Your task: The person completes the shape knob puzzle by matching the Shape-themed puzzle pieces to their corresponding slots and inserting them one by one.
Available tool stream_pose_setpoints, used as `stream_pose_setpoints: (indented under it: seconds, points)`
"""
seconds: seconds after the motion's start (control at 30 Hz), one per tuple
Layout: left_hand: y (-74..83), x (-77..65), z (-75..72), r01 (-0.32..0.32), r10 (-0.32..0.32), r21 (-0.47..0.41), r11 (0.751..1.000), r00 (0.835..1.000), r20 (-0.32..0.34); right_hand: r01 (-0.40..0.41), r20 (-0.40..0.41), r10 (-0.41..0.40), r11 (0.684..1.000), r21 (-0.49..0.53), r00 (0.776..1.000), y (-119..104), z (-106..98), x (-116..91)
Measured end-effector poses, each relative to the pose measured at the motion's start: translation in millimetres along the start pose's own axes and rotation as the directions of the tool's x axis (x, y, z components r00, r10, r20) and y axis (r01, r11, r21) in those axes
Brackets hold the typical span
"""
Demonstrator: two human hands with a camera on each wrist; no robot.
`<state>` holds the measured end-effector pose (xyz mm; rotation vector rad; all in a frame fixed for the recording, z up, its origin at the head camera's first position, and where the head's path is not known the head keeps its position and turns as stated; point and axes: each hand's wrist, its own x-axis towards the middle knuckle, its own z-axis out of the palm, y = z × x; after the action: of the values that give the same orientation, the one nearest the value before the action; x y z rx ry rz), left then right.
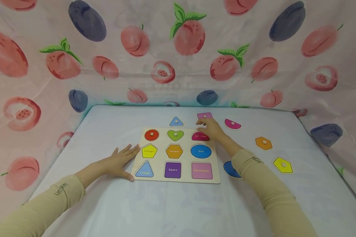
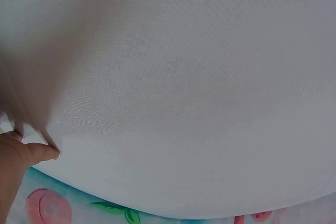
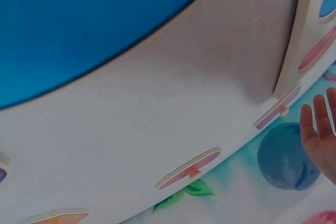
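A wooden shape puzzle board (image 1: 161, 158) lies on the table, with a red circle piece (image 1: 151, 135) and a green heart piece (image 1: 175, 135) in its top row. Printed recesses show in the rest of the board. My left hand (image 1: 117, 163) is spread flat, fingertips and thumb at the board's left edge. Over the half-round recess (image 1: 200, 136) hovers my right hand (image 1: 211, 129), its fingers near a pink rectangle piece (image 1: 204, 115). The right wrist view shows those fingers (image 3: 320, 116) loosely extended, apart from the rectangle's knob (image 3: 284, 111).
Behind the board lies a light blue triangle piece (image 1: 176, 122). To the right are a magenta half-circle piece (image 1: 232, 124), an orange hexagon (image 1: 263, 143) and a yellow pentagon (image 1: 282, 165). My right sleeve partly covers a blue oval piece (image 1: 231, 169). A fruit-print cloth (image 1: 184, 75) hangs behind.
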<state>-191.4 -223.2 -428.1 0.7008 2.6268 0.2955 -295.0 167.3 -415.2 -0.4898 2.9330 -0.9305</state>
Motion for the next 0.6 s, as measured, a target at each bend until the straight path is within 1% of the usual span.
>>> stream_pose_setpoints:
  seconds: [0.13, 0.27, 0.37, 0.6]
  points:
    - [-1.1, -0.4, 0.8, -0.001, 0.001, 0.000, 1.000, 1.000, 0.002, -0.016, -0.024, 0.016, 0.999, -0.028, 1.000, 9.6, -6.4, -0.5]
    - [-1.1, -1.3, 0.7, -0.008, 0.008, -0.006, 1.000, 1.000, 0.001, -0.025, -0.039, 0.025, 1.000, 0.004, 0.999, 22.8, -14.4, -1.6]
    - [-1.4, -2.0, 0.7, -0.008, 0.008, 0.003, 1.000, 1.000, 0.001, -0.004, -0.050, 0.004, 1.000, 0.011, 0.999, 33.7, -20.7, -2.5]
    - [-0.8, -2.3, 0.0, -0.013, 0.013, 0.005, 1.000, 1.000, -0.001, -0.008, -0.068, 0.006, 1.000, -0.029, 0.998, 52.4, -38.9, -10.1]
